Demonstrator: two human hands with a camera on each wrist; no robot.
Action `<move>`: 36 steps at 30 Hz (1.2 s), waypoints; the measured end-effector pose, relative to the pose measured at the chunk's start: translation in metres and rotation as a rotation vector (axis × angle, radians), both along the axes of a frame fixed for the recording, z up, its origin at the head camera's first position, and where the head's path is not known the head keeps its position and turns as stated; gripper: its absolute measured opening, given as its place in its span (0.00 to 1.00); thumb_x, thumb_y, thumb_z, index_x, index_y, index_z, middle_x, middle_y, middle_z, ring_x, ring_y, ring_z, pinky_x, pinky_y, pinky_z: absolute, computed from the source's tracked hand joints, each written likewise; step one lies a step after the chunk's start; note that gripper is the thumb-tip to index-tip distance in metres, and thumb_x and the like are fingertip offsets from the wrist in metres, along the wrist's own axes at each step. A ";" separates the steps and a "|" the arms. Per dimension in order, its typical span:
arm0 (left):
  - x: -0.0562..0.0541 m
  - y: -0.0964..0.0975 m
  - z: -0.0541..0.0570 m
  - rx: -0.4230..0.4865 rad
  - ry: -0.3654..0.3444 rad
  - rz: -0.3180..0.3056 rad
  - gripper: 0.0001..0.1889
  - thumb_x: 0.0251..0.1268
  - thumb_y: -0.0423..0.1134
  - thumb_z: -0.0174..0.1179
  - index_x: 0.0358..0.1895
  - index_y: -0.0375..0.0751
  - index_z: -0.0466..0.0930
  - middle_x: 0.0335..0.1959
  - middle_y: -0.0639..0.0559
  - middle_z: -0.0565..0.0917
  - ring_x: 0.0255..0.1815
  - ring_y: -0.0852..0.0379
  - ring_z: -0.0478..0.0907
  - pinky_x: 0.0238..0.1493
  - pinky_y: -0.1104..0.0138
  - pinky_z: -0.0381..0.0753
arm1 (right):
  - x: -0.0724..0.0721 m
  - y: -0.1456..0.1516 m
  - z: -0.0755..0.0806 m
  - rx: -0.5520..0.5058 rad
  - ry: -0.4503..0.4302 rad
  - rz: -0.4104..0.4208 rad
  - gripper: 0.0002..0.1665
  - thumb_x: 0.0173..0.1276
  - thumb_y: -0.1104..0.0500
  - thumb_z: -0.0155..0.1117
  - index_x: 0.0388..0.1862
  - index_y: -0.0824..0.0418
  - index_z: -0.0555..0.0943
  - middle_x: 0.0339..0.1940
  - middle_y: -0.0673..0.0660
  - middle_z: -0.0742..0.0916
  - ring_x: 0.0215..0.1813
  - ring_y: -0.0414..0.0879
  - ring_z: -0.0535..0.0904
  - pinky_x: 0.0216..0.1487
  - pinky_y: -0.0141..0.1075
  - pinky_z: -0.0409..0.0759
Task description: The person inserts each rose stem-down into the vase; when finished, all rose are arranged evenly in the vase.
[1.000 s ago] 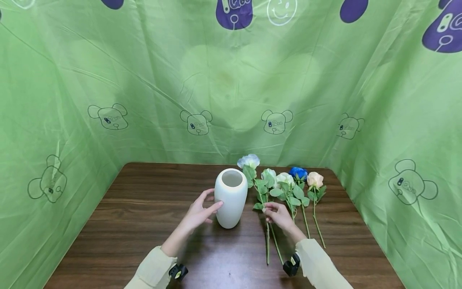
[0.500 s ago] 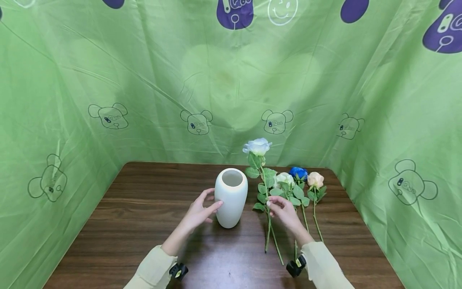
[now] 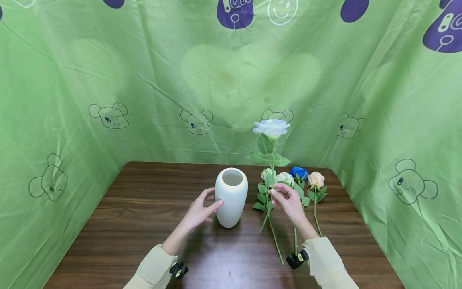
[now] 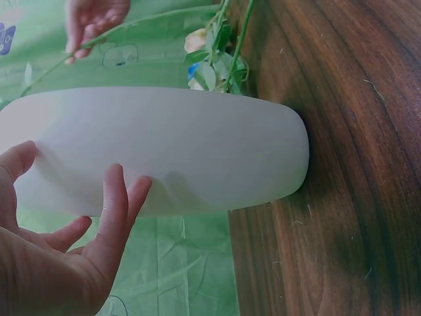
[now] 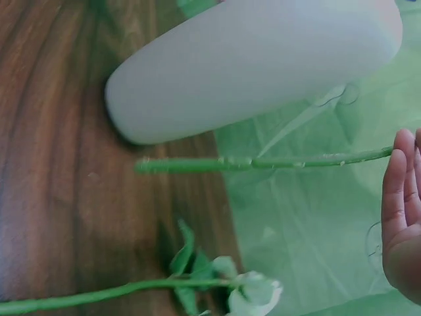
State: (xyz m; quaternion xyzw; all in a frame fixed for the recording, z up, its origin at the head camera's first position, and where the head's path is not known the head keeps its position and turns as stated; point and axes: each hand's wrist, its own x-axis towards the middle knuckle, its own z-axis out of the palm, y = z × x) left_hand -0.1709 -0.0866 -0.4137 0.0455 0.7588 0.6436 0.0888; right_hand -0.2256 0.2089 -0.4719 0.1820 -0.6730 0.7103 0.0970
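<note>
My left hand is against the left side of a white vase that stands upright on the table. Its spread, fairly straight fingers touch the vase wall. To the right of the vase, my right hand pinches the stem of a pale bluish-white rose. This rose is raised and nearly upright, its bloom well above the vase mouth. In the right wrist view the bare lower stem hangs beside the vase, clear of the tabletop.
Several more roses lie right of the vase: two whitish, among them a white rose, a blue rose and a peach rose. The brown wooden table ends at a green printed curtain behind and on both sides.
My right hand has lifted the bluish-white rose from among the others, raising it and tilting it upright as its bloom moved up and right. My left hand has stayed at the vase.
</note>
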 end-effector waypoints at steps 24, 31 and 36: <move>0.000 0.000 0.000 0.007 0.006 0.003 0.29 0.57 0.42 0.59 0.61 0.40 0.59 0.53 0.32 0.68 0.41 0.37 0.75 0.22 0.59 0.79 | 0.011 -0.041 0.117 -0.682 -0.088 0.023 0.07 0.62 0.67 0.57 0.39 0.64 0.75 0.31 0.56 0.81 0.23 0.43 0.77 0.23 0.26 0.73; 0.000 0.000 0.001 0.003 0.004 0.005 0.29 0.57 0.42 0.59 0.61 0.40 0.60 0.54 0.32 0.68 0.41 0.37 0.75 0.22 0.60 0.79 | 0.000 -0.045 0.130 -0.705 -0.025 -0.036 0.08 0.61 0.67 0.58 0.40 0.66 0.73 0.31 0.58 0.81 0.23 0.44 0.78 0.21 0.27 0.72; 0.001 0.000 0.002 0.001 -0.003 0.006 0.29 0.57 0.42 0.59 0.61 0.41 0.60 0.54 0.33 0.68 0.41 0.37 0.75 0.22 0.60 0.79 | -0.005 -0.048 0.136 -0.615 0.080 -0.075 0.08 0.61 0.69 0.57 0.40 0.67 0.74 0.31 0.59 0.81 0.23 0.45 0.79 0.19 0.27 0.73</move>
